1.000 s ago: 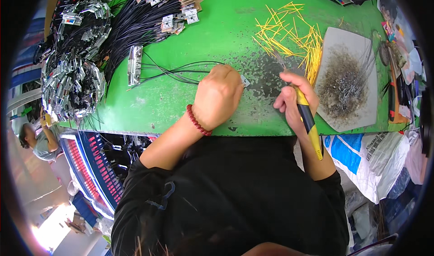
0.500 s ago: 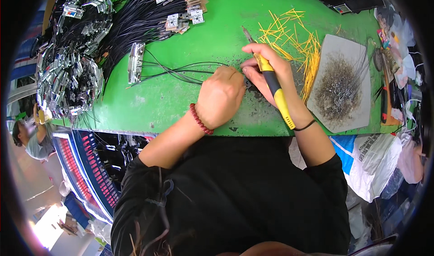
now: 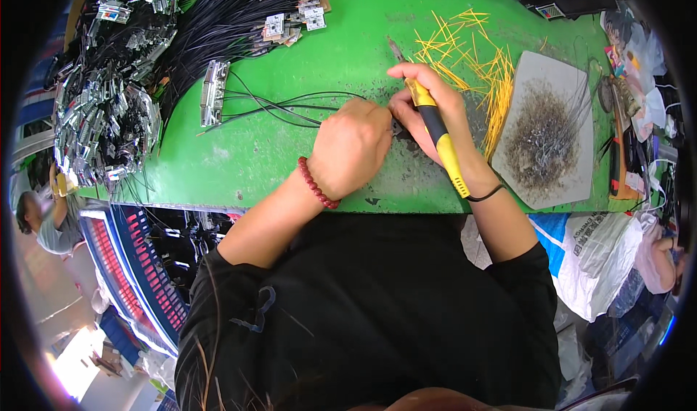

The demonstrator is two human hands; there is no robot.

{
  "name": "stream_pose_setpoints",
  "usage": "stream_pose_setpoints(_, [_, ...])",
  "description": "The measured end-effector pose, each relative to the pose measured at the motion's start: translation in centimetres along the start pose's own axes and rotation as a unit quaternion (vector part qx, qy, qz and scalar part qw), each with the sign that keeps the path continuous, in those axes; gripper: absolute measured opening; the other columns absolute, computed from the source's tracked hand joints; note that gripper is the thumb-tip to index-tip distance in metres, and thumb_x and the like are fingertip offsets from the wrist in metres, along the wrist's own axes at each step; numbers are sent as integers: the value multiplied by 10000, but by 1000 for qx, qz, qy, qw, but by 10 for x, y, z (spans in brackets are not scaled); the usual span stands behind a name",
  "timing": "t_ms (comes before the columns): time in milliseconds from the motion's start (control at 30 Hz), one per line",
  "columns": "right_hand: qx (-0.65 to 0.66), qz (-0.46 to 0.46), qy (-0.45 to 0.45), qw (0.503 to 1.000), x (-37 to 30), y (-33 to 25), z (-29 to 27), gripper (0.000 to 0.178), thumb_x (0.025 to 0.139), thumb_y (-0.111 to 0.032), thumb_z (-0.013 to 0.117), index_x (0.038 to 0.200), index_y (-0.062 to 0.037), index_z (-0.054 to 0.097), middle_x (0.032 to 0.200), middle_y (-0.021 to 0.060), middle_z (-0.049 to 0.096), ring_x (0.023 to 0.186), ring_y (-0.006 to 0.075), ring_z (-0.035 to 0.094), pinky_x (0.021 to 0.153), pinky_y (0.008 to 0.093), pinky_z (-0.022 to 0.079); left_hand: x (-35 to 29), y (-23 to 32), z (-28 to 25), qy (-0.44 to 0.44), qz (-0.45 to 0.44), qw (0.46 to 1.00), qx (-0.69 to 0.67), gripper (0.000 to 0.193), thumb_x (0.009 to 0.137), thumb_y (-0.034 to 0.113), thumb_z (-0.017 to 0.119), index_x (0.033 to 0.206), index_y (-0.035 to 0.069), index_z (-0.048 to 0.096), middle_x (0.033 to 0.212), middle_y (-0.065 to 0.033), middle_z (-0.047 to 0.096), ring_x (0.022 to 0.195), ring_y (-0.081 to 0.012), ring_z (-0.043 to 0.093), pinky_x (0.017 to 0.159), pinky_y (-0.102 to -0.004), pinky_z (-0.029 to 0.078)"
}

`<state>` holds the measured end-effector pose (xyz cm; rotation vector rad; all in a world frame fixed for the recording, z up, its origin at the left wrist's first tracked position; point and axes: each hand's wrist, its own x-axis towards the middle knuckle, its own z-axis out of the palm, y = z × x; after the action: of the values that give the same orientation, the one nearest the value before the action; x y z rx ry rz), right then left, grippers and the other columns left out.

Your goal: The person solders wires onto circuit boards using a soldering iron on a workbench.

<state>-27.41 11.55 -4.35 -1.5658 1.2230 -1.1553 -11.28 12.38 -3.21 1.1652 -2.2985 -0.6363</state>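
Just left of the bench's middle, my left hand (image 3: pixel 353 148) is closed, knuckles up, over the ends of thin black cables (image 3: pixel 279 107). These run left to a clear-and-silver connector block (image 3: pixel 214 94) lying on the bench. My right hand (image 3: pixel 435 110) lies beside the left, its fingers wrapped round a soldering iron (image 3: pixel 444 144) with a yellow and black handle. The iron's bare tip points away from me, above the bench. Thumb and fingertips of the right hand come close to the left fingers; what they pinch there is hidden.
Yellow thin tubes (image 3: pixel 501 84) lie scattered at the right, beside a grey board (image 3: pixel 581 168) with dark residue and fine wires. Bundled black cables (image 3: pixel 210 33) with connector ends and a heap of silver connectors (image 3: pixel 109 131) fill the left. Another person (image 3: pixel 62 226) is at the far left.
Little differs. My left hand and the cables with their connector have shifted slightly left and away in the picture; the right hand still holds the iron at nearly the same angle.
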Motion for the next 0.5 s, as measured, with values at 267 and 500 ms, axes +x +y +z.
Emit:
stream_pose_setpoints(267, [10,-9,-4,1000,-2,1,-2,346,758,55,600,1072,-85,560,572,-6,487,516,71,469,480,239,375,1,4,-8,-2,-15,1000,-27,92,748,35,642,781,10,559,738,-145,574,716,-338,576,638,-410,480])
stream_pose_setpoints(500, [-6,-14,-1,1000,-13,-8,-6,344,761,55,621,1073,-82,573,628,10,528,546,90,522,512,240,422,5,2,-9,-6,-68,996,-52,86,780,45,642,827,14,577,752,-145,624,697,-333,624,612,-391,488])
